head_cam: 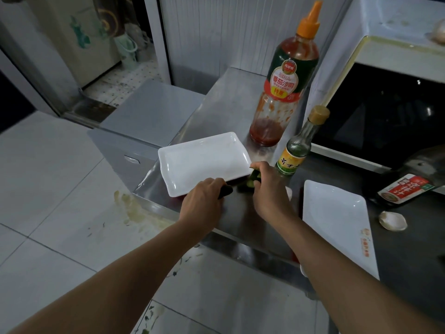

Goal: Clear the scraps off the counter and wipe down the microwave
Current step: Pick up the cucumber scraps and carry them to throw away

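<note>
Scrap-clearing underway. Green vegetable scraps [245, 183] near front-left corner of steel table [216, 100], just beside white rectangular plate [204, 162]. Right hand [267, 186] pinches scraps; left hand [204, 203] grips dark object [225, 191]. White microwave [385, 112], back right, apparently unwiped.

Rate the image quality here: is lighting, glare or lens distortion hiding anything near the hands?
Head view: dim, bluish light; the green scraps the right hand pinches sit in shadow, hard to identify. The white tray is overexposed. Wide-angle bending tilts the ketchup bottle. The left hand grips something dark.
</note>
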Available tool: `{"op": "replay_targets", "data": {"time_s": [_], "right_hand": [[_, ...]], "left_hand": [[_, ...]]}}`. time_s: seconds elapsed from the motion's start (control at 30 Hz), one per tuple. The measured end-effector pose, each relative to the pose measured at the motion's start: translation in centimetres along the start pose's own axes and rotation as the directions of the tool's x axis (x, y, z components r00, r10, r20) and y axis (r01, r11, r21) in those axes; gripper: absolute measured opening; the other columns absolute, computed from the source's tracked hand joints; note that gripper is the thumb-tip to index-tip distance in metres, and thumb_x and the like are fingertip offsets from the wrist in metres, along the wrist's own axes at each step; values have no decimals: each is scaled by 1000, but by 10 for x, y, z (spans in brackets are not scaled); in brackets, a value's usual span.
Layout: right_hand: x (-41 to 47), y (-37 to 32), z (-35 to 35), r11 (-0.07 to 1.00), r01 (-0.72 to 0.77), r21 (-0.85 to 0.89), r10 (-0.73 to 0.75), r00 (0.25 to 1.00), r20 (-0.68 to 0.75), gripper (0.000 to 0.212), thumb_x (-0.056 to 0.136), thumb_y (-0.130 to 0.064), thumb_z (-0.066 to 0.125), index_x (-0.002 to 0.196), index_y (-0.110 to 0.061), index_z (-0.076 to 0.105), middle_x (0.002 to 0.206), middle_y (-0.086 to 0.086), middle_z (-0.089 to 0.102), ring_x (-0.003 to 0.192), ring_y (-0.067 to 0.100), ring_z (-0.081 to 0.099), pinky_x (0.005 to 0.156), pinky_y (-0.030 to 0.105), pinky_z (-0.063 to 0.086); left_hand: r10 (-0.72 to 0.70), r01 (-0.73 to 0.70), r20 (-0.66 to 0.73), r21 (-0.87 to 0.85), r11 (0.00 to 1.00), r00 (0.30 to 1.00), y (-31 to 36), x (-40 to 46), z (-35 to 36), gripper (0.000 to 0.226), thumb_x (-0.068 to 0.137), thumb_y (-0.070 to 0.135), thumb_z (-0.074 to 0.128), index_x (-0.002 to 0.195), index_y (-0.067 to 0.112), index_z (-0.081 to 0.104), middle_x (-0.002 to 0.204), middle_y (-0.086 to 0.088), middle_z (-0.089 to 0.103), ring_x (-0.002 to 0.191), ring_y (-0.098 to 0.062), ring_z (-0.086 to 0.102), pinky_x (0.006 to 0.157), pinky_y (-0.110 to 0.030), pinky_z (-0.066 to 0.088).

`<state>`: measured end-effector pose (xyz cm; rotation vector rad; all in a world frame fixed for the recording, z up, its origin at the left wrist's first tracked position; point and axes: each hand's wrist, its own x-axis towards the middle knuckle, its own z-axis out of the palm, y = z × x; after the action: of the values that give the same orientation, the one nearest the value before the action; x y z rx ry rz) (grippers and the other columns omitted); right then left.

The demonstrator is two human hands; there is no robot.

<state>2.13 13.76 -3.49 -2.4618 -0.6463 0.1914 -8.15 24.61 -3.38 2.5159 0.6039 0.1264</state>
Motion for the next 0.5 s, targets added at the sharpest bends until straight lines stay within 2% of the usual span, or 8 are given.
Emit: {"op": "replay_targets", "data": {"time_s": [0.1, 0.23, 0.37, 0.5], "right_hand": [[-1, -1, 6, 1000, -6, -8, 6, 1000, 13, 45, 91, 6, 44, 130, -15, 44, 130, 10, 49, 119, 25, 45, 93, 32, 39], [-7, 3, 13, 1000, 14, -16, -14, 1000, 15, 47, 87, 9, 49, 129, -14, 43, 129, 13, 45, 118, 27, 43, 96, 39, 43], [-8, 8, 16, 996, 70, -49, -69, 997, 18, 45, 86, 11, 48, 125, -11, 45, 126, 15, 41, 114, 28, 43, 91, 34, 42], [-5, 11, 19, 993, 96, -65, -95, 995, 7, 41, 86, 10, 45, 123, -9, 47, 126, 15, 39, 115, 28, 41, 93, 30, 37]], "left_hand": [[0, 0, 6, -7, 1000, 1000, 0, 3, 1, 20, 91, 10, 50, 109, 13, 59, 107, -6, 62, 96, -23, 58, 81, -42, 50], [9, -8, 18, -25, 1000, 1000, -3, 1, 2, 22, 91, 11, 53, 112, 14, 58, 110, -5, 62, 98, -22, 58, 84, -39, 50], [9, -8, 17, -31, 999, 1000, -7, -2, 2, 23, 92, 13, 53, 114, 14, 58, 112, -4, 62, 100, -19, 58, 84, -33, 50], [4, -2, 31, -44, 999, 1000, -9, -4, 1, 23, 93, 14, 52, 116, 14, 58, 114, -4, 61, 102, -19, 58, 89, -34, 49]]}}
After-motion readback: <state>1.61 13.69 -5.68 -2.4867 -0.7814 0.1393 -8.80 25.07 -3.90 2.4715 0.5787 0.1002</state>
